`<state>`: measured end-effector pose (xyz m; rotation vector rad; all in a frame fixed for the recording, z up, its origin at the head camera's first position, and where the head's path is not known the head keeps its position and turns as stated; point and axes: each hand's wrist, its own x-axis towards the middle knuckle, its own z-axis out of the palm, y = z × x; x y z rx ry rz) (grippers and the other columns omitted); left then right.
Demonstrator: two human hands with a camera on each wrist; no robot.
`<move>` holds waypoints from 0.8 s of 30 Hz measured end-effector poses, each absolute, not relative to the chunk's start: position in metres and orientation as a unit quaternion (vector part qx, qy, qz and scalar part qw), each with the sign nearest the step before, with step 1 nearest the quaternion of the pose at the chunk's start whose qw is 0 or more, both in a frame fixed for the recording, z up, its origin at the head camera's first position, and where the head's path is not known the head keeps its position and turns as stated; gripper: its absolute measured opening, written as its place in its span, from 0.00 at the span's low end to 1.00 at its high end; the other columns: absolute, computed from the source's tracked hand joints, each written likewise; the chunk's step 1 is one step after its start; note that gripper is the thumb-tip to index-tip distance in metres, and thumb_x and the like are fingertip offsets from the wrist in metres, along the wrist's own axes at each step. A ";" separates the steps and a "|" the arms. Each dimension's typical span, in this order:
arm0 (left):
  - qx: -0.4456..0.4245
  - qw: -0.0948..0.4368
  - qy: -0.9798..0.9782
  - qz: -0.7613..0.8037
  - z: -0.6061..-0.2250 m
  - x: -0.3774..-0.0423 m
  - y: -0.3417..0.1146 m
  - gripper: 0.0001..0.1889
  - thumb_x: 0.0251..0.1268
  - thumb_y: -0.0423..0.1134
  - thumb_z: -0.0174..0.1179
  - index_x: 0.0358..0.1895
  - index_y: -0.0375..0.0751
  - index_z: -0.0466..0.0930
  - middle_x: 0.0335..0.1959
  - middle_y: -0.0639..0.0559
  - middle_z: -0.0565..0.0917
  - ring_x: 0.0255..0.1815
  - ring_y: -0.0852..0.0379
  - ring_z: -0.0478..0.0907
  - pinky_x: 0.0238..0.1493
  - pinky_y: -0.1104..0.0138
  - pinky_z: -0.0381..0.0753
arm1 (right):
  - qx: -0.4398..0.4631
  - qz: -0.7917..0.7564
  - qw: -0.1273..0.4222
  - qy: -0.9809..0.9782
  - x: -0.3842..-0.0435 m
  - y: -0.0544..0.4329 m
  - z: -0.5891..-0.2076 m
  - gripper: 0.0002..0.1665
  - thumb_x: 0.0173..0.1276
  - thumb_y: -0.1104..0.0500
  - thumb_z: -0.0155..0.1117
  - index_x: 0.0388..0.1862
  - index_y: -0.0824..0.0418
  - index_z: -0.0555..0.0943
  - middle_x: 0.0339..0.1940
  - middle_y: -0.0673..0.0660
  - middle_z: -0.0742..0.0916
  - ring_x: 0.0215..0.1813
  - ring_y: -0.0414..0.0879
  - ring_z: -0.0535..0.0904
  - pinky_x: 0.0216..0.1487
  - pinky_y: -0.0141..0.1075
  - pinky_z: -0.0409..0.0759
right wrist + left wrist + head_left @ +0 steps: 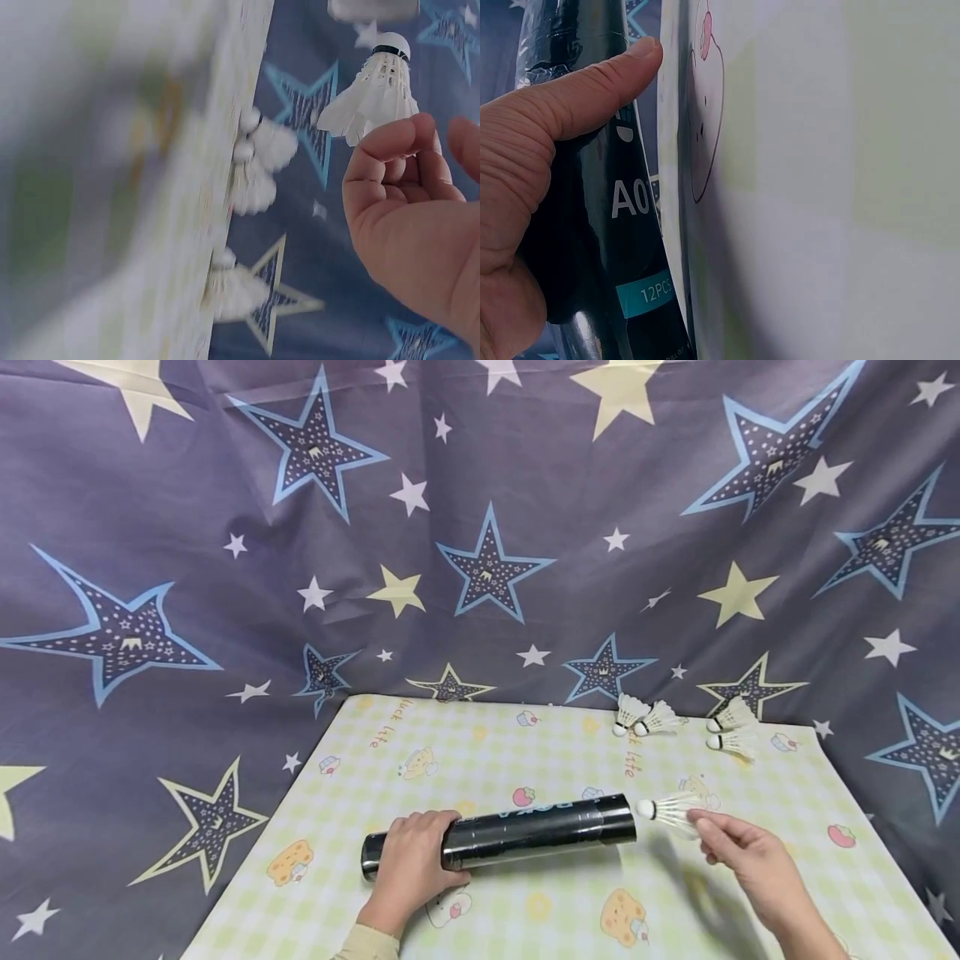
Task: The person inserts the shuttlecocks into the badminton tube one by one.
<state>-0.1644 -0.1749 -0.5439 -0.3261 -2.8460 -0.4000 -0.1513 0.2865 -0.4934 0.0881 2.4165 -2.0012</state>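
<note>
Left fingers (432,825) grip a tube (540,837); right fingers (717,823) pinch a shuttlecock (667,811) by its feathers.

Five shuttlecocks (670,811) total, one held plus four lying in two pairs by the far edge of one checked tablecloth (472,760). Two hands, one left hand (412,864) and one right hand (752,862), plus one black tube (540,833)
</note>
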 end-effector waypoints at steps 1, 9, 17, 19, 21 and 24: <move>-0.112 0.123 -0.976 -0.139 -0.544 -0.164 -0.174 0.48 0.26 0.61 0.91 0.61 0.52 0.84 0.54 0.54 0.91 0.52 0.51 0.86 0.57 0.52 0.80 | 0.023 -0.633 0.005 0.774 -0.151 0.280 -0.493 0.15 0.82 0.59 0.62 0.58 0.64 0.89 0.40 0.37 0.91 0.35 0.37 0.82 0.39 0.29 0.83; -0.127 0.127 -0.974 -0.138 -0.542 -0.162 -0.168 0.49 0.24 0.61 0.92 0.61 0.52 0.84 0.54 0.54 0.91 0.51 0.51 0.86 0.56 0.52 0.81 | -0.020 -0.661 0.046 0.749 -0.153 0.246 -0.502 0.14 0.83 0.62 0.59 0.55 0.73 0.84 0.30 0.46 0.87 0.33 0.39 0.81 0.38 0.31 0.84; -0.127 0.134 -0.973 -0.135 -0.539 -0.161 -0.166 0.49 0.24 0.61 0.92 0.61 0.52 0.85 0.53 0.54 0.91 0.51 0.52 0.86 0.56 0.53 0.81 | 0.028 -0.647 0.040 0.761 -0.147 0.229 -0.505 0.26 0.76 0.64 0.69 0.67 0.67 0.71 0.40 0.39 0.91 0.38 0.35 0.84 0.41 0.29 0.84; -0.128 0.137 -0.973 -0.136 -0.539 -0.161 -0.165 0.49 0.24 0.60 0.92 0.61 0.52 0.85 0.53 0.54 0.91 0.51 0.52 0.86 0.56 0.53 0.81 | 0.037 -0.638 0.024 0.769 -0.145 0.227 -0.505 0.30 0.72 0.65 0.73 0.68 0.66 0.71 0.40 0.39 0.92 0.38 0.35 0.86 0.41 0.29 0.86; -0.132 0.140 -0.972 -0.135 -0.538 -0.161 -0.164 0.49 0.24 0.60 0.92 0.61 0.52 0.85 0.53 0.54 0.91 0.51 0.52 0.86 0.56 0.53 0.82 | 0.040 -0.634 0.010 0.772 -0.143 0.224 -0.505 0.33 0.69 0.66 0.76 0.68 0.67 0.71 0.39 0.41 0.92 0.37 0.36 0.86 0.40 0.29 0.87; -0.142 0.145 -0.970 -0.133 -0.537 -0.161 -0.162 0.49 0.24 0.61 0.92 0.61 0.53 0.85 0.53 0.54 0.91 0.50 0.52 0.86 0.55 0.52 0.82 | 0.040 -0.633 -0.002 0.773 -0.142 0.220 -0.505 0.35 0.65 0.67 0.79 0.67 0.67 0.72 0.37 0.42 0.91 0.32 0.37 0.85 0.35 0.29 0.86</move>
